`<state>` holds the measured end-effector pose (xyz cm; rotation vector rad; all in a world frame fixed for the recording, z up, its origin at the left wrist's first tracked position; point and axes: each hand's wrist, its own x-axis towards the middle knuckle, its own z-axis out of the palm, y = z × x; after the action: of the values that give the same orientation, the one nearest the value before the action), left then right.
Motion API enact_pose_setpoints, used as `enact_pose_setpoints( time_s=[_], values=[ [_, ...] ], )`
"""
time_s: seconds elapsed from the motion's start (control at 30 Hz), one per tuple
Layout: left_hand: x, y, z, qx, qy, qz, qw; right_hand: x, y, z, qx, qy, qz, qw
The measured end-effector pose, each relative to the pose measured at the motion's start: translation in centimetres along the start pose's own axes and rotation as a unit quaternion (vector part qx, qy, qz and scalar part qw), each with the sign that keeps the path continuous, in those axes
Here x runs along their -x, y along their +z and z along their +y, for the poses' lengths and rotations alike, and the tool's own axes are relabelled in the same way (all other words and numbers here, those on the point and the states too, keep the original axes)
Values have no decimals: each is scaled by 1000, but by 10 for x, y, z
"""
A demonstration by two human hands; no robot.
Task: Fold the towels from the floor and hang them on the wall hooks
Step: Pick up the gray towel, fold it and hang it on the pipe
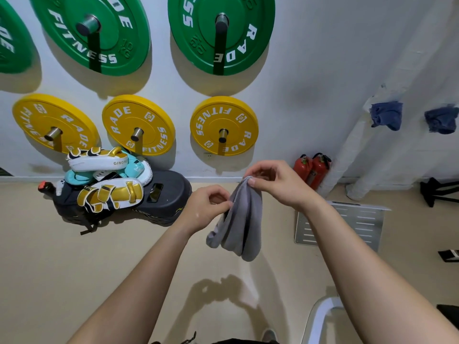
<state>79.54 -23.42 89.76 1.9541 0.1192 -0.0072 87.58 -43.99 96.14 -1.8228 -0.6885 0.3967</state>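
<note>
A grey towel (239, 224) hangs bunched in the air in front of me, above the beige floor. My right hand (275, 181) pinches its top edge. My left hand (207, 207) pinches the towel's left side a little lower. Two blue towels hang on the white wall at the right: one (386, 115) and a second (440, 120) further right. The hooks under them are hidden by the cloth.
Green and yellow weight plates (223, 125) hang on wall pegs. Boxing pads (109, 175) lie piled on a dark bag by the wall. Two red fire extinguishers (313, 170) stand beside white pipes. A metal grille (347, 223) lies on the floor at right.
</note>
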Motion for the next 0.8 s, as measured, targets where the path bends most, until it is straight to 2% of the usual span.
enact_pose_setpoints(
  time_s=[0.27,0.43,0.57,0.73,0.8],
  values=[
    [12,6,-41,-96,-70,-11,993,-5,-20,-15,9,-17,11,1000],
    [25,-3,-60,-107,-123,4,987,-4,-32,-6,47,-5,97,994],
    [32,-22,-65,-58,-162,36,985,-4,-48,15,112,39,187,975],
    [29,-50,-52,98,-199,112,969,0,-54,46,161,100,210,959],
    [27,-56,-43,85,-199,127,968,0,-52,56,134,124,212,960]
  ],
)
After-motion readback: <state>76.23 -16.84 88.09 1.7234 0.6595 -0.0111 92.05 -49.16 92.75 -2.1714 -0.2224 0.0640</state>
